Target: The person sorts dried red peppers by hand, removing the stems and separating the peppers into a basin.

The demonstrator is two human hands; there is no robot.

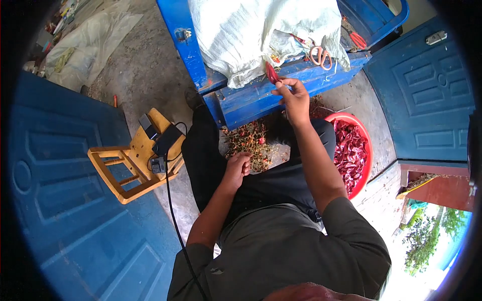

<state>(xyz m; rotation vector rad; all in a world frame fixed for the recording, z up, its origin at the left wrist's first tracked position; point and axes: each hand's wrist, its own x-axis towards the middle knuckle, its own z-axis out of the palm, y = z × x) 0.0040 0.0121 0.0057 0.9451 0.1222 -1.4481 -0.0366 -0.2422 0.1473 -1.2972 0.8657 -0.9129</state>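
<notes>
My right hand (295, 98) is raised at the front edge of a blue metal cart bed (251, 103), its fingers pinching a dark red dried chili pepper (271, 73). A white woven sack (236, 40) lies just beyond the pepper. Lower and to the left, my left hand (237, 169) hangs over my lap with its fingers curled; whatever it may hold is too small to make out. Between my legs, stems and red scraps (253, 143) cover the floor. Beside my right leg stands a red basin (368, 150) full of dark red chili peppers (349, 155).
Pink-handled scissors (320, 57) rest on the sack's edge, and red-handled ones (358, 40) lie farther right in the cart. A wooden chair (120, 193) with black devices and a cable stands at the left. Blue doors (65, 175) flank both sides.
</notes>
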